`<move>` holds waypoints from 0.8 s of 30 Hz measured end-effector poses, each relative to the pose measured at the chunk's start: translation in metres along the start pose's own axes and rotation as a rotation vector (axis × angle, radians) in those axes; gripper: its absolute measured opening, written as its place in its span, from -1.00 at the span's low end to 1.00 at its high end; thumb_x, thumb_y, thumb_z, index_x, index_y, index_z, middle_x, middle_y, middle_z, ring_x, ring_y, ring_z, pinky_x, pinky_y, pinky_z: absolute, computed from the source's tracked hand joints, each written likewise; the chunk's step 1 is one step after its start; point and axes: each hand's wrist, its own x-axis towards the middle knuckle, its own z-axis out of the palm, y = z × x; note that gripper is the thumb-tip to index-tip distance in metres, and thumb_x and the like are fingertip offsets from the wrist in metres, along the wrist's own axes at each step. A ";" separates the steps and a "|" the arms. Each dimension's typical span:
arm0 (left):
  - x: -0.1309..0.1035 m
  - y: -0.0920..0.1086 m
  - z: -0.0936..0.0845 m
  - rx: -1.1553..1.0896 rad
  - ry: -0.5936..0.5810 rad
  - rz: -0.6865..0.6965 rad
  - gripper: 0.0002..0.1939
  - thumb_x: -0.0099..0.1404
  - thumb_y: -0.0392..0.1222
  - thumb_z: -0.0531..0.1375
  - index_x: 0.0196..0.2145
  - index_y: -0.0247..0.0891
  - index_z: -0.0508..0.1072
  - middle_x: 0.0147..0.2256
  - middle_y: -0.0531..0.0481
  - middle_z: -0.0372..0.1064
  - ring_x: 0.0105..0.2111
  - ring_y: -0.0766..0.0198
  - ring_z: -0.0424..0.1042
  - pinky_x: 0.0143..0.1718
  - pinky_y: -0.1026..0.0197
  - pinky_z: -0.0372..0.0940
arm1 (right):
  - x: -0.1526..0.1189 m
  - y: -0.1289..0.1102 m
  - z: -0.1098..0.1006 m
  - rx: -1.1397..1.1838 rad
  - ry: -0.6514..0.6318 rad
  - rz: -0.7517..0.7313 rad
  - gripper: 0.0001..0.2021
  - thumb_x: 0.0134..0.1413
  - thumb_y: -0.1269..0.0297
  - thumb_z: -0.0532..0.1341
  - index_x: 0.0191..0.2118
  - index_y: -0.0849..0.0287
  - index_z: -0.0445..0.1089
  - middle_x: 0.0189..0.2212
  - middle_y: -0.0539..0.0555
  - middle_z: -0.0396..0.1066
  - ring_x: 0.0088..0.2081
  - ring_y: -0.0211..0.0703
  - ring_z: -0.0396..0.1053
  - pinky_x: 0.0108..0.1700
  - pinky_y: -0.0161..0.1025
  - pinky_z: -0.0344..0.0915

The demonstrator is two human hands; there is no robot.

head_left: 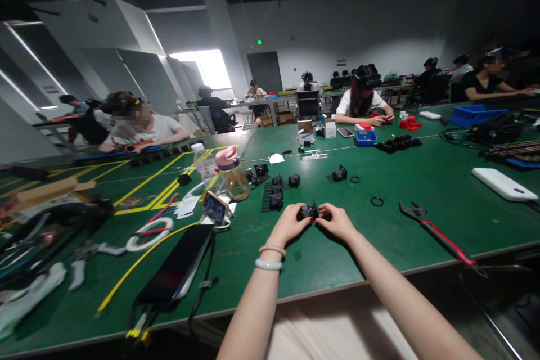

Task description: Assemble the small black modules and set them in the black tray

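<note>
Near the front edge of the green table (pixel 333 275), a small black part (pixel 307 212) was held up between two bare hands, just above the tabletop and roughly in front of the body. The left hand (pixel 290 222) was closed around the body of the part, thumb below and fingers over the top, with beads (pixel 273 250) and a pale bangle (pixel 268 265) at its wrist. The right hand (pixel 337 221) had its thumb and fingers bent up to the other side, close by a thin upright plate on the part; whether they pinched something or only touched it, I could not tell.

Done well, such close work seemed to call for the left hand to act as the vice, firm but not crushing, while the right made small, even movements with the fingertips. It looked wise to keep the plate square to the body, since a skewed push might have bent it (thin plates probably forgive little), and to keep fingertips off the front face. Working low over the table made sense too, as a dropped piece would have had only a short fall.

Beyond the hands lay a group of similar black parts (pixel 276 200) and a single one (pixel 338 173). Two black rings lay to the right, with a red-handled wrench (pixel 441 236) farther over, apart from both hands.
</note>
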 end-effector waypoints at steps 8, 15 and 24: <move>0.000 0.001 -0.001 -0.024 0.000 -0.006 -0.60 0.04 -0.06 0.09 -0.16 -0.27 0.26 -0.23 -0.07 0.26 -0.18 0.22 0.22 -0.11 0.16 0.11 | 0.000 -0.001 -0.002 -0.024 -0.031 -0.027 -0.48 -0.23 0.28 0.16 -0.01 0.06 0.14 -0.39 -0.01 0.38 -0.34 -0.25 0.31 -0.22 -0.25 0.21; 0.000 0.003 0.000 -0.041 -0.006 0.012 -0.61 0.03 -0.10 0.11 -0.16 -0.26 0.27 -0.23 -0.05 0.26 -0.17 0.22 0.21 -0.09 0.16 0.10 | 0.001 -0.001 -0.003 -0.074 -0.064 -0.081 -0.51 -0.25 0.27 0.16 -0.05 0.04 0.20 -0.38 0.00 0.39 -0.32 -0.22 0.29 -0.21 -0.24 0.18; 0.000 0.006 -0.001 -0.035 -0.012 0.013 -0.66 0.02 -0.12 0.11 -0.20 -0.25 0.28 -0.28 -0.03 0.27 -0.22 0.23 0.23 -0.14 0.16 0.13 | 0.000 -0.005 -0.006 -0.105 -0.077 -0.082 -0.48 -0.25 0.48 0.07 -0.05 0.02 0.21 -0.37 -0.03 0.40 -0.31 -0.24 0.28 -0.17 -0.27 0.16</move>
